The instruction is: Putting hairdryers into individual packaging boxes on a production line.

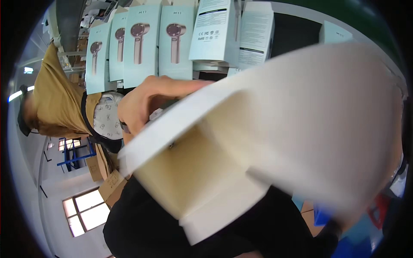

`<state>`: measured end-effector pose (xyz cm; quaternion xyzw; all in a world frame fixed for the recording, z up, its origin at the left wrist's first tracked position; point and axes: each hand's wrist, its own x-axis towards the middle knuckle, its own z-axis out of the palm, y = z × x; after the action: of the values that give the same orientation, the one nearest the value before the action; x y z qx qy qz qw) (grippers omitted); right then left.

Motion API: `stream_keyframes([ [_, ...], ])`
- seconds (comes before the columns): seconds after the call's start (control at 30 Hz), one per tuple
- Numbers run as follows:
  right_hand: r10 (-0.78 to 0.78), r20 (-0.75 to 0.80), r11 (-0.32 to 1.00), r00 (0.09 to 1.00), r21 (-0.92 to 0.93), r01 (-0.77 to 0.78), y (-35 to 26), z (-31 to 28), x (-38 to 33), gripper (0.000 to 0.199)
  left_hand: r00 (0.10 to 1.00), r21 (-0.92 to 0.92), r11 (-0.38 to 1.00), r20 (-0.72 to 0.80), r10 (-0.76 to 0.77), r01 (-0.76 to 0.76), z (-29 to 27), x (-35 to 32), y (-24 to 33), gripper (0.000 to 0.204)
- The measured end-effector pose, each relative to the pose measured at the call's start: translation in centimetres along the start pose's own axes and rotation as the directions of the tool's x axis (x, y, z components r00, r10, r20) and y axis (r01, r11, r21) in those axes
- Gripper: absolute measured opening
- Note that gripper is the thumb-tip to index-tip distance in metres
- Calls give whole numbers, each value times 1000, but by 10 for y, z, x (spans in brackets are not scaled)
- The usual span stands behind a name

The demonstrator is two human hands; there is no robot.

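Note:
An open carton [206,189] fills the middle of the view, its hollow cream-white inside facing me. It is tilted and blurred by motion. A big pale panel [322,116], which looks like part of the same carton, spreads to the right, close to the camera. My left hand [148,99] is closed at the carton's far left edge, its forefinger stretched along the flap; the carton hides some of the fingers. Beside that hand shows a small white piece [155,114] I cannot make out. I cannot see my right hand; the pale panel covers much of that side.
Several light-blue boxes [175,41] with a handheld device pictured on them stand in a row along the far side. Another light-blue box [335,32] is at the far right. A person in a mustard top [64,94] is at the left. Brown cartons [112,185] lie behind.

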<state>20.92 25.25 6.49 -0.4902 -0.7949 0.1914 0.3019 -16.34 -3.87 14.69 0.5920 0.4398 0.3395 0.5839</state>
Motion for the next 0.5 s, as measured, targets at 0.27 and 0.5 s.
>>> stream_keyframes([
  [0.27,2,41,988,999,154,-8,-14,0,-8,47,782,409,722,31,-623,559,42,45,45,86],
  [0.5,-140,-63,982,988,-132,131,-26,13,-24,50,902,220,884,36,-430,413,49,41,23,95],
])
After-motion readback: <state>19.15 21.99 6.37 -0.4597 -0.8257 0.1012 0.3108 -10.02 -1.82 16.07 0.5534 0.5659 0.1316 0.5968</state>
